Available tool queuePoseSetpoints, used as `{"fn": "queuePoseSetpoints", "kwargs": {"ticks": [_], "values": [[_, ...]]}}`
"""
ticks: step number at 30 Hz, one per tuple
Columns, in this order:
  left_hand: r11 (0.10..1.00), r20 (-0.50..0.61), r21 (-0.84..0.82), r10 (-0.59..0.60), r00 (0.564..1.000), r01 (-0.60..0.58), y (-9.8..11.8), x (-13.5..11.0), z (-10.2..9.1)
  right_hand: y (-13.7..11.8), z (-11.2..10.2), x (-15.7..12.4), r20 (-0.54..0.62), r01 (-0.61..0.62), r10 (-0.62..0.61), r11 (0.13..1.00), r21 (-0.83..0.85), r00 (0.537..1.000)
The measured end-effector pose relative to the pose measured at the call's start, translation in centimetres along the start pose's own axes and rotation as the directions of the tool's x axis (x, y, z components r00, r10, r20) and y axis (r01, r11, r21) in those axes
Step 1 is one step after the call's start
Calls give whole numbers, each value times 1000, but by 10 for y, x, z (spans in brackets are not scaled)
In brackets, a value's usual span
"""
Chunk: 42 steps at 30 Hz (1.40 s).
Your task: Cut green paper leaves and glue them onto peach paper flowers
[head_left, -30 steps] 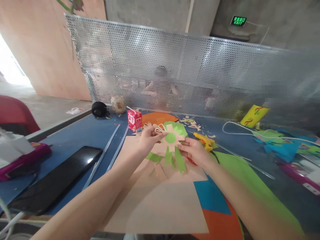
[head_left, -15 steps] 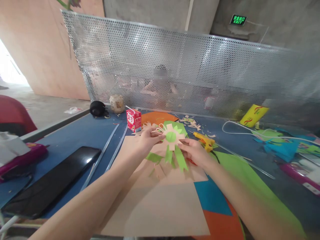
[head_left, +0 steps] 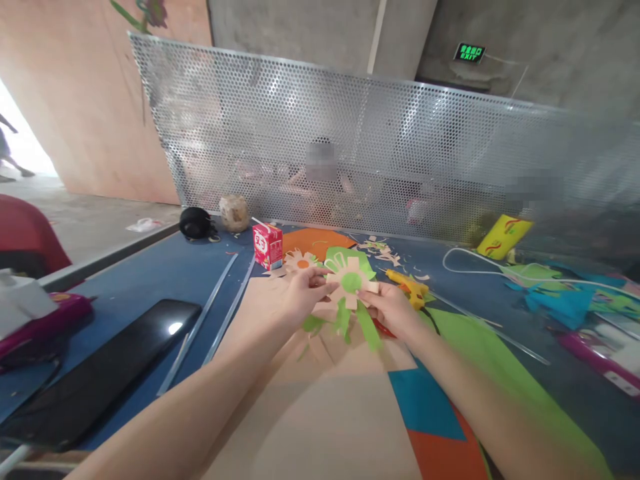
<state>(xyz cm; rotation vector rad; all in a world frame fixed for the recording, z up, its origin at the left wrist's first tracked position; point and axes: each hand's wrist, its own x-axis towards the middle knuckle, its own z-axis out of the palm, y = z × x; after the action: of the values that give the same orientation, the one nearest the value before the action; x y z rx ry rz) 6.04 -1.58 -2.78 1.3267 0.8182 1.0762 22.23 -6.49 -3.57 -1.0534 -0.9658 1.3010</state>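
Observation:
Between my hands is a paper flower [head_left: 351, 283] with pale peach petals and a round green centre. Green paper strips [head_left: 369, 327] hang below it. My left hand [head_left: 311, 292] pinches its left petals, fingers closed. On the other side my right hand [head_left: 391, 305] grips a right petal between thumb and fingers. Under the hands lies a large peach paper sheet [head_left: 320, 413]. Behind my left hand rests another paper flower with an orange centre [head_left: 303, 264]. A yellow hot glue gun [head_left: 413, 291] lies just past my right hand.
A red drink carton [head_left: 267, 245] with a straw stands left of the flowers. A black phone [head_left: 110, 367] lies at left. Green paper [head_left: 505, 373] and blue paper [head_left: 425, 407] spread at right. A perforated metal screen [head_left: 280, 100] closes off the back, with a person [head_left: 323, 180] behind it.
The held flower has shifted slightly right and lower in view, both hands still on it. The orange-centred flower behind my left hand now shows more.

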Motion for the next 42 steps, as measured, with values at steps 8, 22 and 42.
{"fn": "queuePoseSetpoints", "kwargs": {"ticks": [8, 22, 42], "values": [[986, 120, -36, -155, 981, 161, -4, -6, 9, -4, -1, -1, -138, 145, -142, 989, 9, 980], [990, 72, 46, -138, 988, 135, -1, -4, 4, -4, 0, 0, 29, 158, -158, 987, 4, 987], [521, -27, 846, 255, 967, -114, -2, 19, -32, -13, -3, -2, -86, 113, -110, 993, 35, 990]]}}
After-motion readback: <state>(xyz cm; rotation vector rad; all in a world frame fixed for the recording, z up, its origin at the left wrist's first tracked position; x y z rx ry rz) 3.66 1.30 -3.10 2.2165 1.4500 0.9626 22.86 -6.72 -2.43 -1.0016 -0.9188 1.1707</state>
